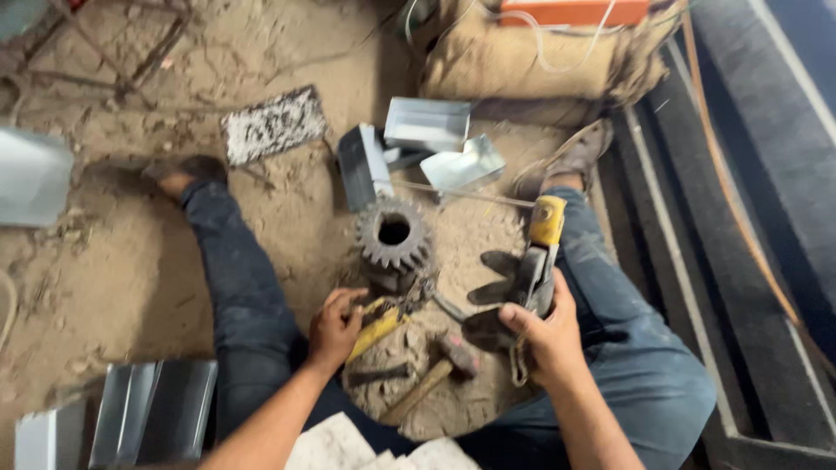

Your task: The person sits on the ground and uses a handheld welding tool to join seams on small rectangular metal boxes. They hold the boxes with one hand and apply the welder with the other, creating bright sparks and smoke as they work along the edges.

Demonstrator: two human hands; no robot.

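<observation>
Head view, looking down at a person seated on sandy ground (131, 261), legs spread in dark jeans.

Left hand (335, 326): fingers curled down onto yellow-handled snips (379, 324), gripping near the handle; the blades point up toward a grey steel gear (394, 233). The gear lies flat, toothed rim up, bore visible, between the 2 legs and just beyond the snips.

Right hand (544, 335): closed around the body of an angle grinder (535, 261), held upright with its yellow end uppermost. The grinder's lower part is hidden by the hand and a dark shape in front of it; disc cannot be made out.

Hammer (435, 379) with wooden handle lies on the sand between the 2 hands, head to the right, touching neither.

Beyond the gear: 3 folded sheet-metal pieces (427, 122) lying close together, and a thin rod (470, 193) across the sand. A speckled flat slab (274, 124) lies further left. More bent sheet metal (148, 418) sits at lower left, beside the left leg. Orange box (575, 10) at top edge.
</observation>
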